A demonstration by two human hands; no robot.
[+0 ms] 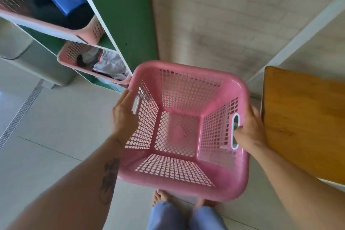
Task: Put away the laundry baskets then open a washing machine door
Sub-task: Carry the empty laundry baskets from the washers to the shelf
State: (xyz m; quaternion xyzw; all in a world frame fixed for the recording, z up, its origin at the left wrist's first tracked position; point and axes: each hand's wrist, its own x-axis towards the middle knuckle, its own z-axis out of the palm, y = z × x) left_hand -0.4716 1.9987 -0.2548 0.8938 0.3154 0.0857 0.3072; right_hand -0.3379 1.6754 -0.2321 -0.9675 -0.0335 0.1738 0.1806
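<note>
- I hold the empty pink basket [183, 186] in the air in front of me, above my bare feet and clear of the floor [46, 127], with its open mouth facing up at me.
- My hands take it on opposite sides at the handle slots, which keeps it level and leaves it easy to steer.
- My left hand [124, 115] lies against the outside of the left wall beside the slot. The fingers look fairly straight and press on the plastic, and I cannot see the thumb.
- My right hand [252, 129] is closed on the right handle. The thumb hooks in at the slot and the fingers wrap the outside, so this side seems to carry most of the weight.
- The shelf [103, 24] stands ahead on my left, near the basket's far left corner. It already holds an upper basket [91, 30] and a lower basket [69, 52], both with clothes in them.
- I judge that I am carrying this one toward the shelf to store it with the others, though I cannot see a free slot from here.
- The wooden desk [302, 121] sits just beside my right hand, so I will need to mind that edge when I swing left.
- No washing machine door is plainly in view, and that step is not yet begun.
</note>
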